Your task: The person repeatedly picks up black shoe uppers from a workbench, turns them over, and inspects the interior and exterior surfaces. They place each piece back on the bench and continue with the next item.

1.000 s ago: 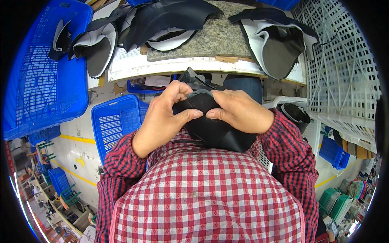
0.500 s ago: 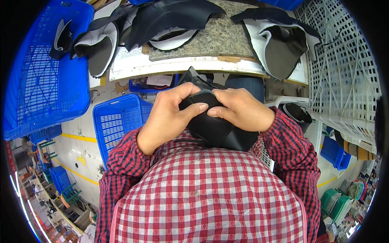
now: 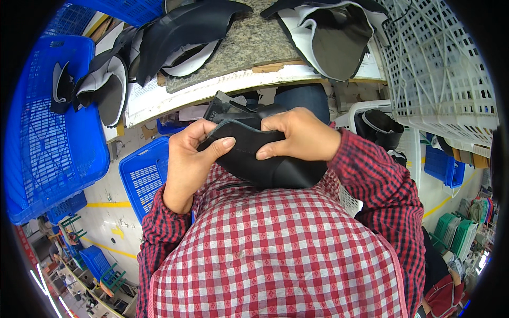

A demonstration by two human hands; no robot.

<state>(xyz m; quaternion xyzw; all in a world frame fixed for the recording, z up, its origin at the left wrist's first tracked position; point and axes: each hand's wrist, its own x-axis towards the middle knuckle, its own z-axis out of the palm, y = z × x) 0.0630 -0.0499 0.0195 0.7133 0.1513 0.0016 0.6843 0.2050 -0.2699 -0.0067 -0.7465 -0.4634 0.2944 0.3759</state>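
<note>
A black boot upper (image 3: pixel 246 151), soft and leather-like, is held in front of my checked apron. My left hand (image 3: pixel 192 153) pinches its curved top edge at the left, thumb on the near face and fingers behind. Farther right along that edge, my right hand (image 3: pixel 305 137) grips it the same way. Between the two hands the edge dips and rises in a wave. Behind it, another part of the black piece (image 3: pixel 228 106) sticks up. My fingertips on the far side are hidden.
On the worktable (image 3: pixel 154 100) beyond lie black uppers (image 3: pixel 191 32) with white lining, partly over a granite slab (image 3: pixel 241 47). Blue crates (image 3: pixel 69 132) (image 3: pixel 143 172) stand at the left. A white crate (image 3: pixel 435 69) rises at the right, above a white bin (image 3: pixel 411 143) holding black pieces.
My hands have drawn apart along the edge, the left one moving left, and the top edge is stretched wider between them. The whole view has shifted slightly.
</note>
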